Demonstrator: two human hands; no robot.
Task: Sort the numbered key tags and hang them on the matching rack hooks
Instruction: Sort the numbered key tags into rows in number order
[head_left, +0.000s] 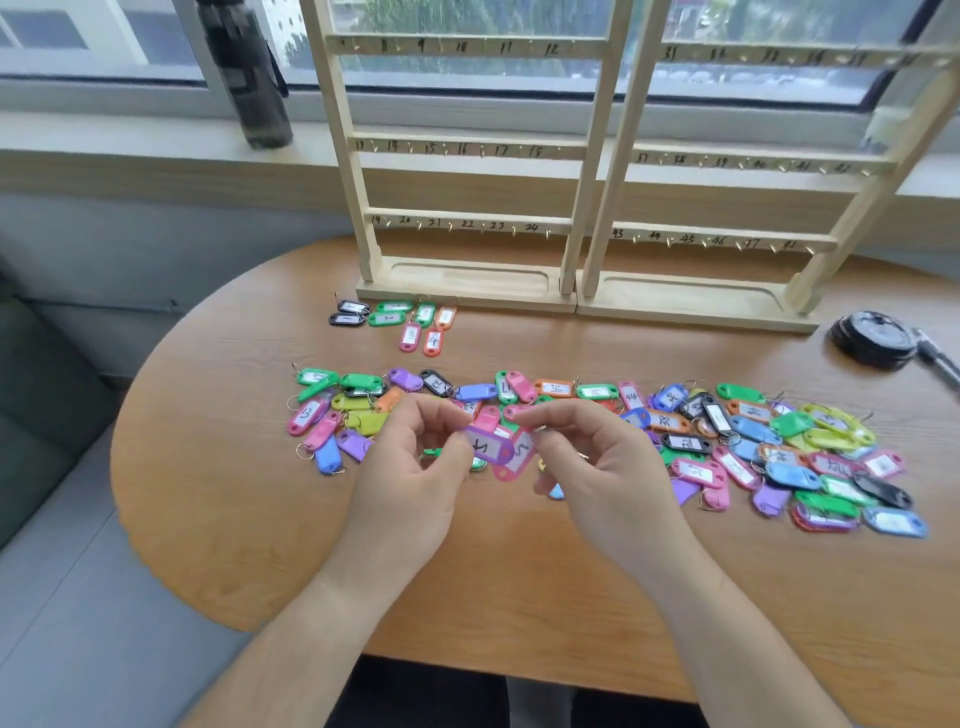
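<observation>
My left hand pinches a purple key tag above the table, its white label facing me. My right hand pinches a pink key tag by its ring end, and this tag hangs just under the purple one. A long heap of coloured numbered tags stretches across the table behind my hands. A small sorted group of tags lies near the left rack's base. Two wooden racks with numbered hooks stand at the back, with bare hooks.
The round wooden table has its edge close at the left and front. A dark bottle stands on the window sill. A black round object and a pen lie at the right.
</observation>
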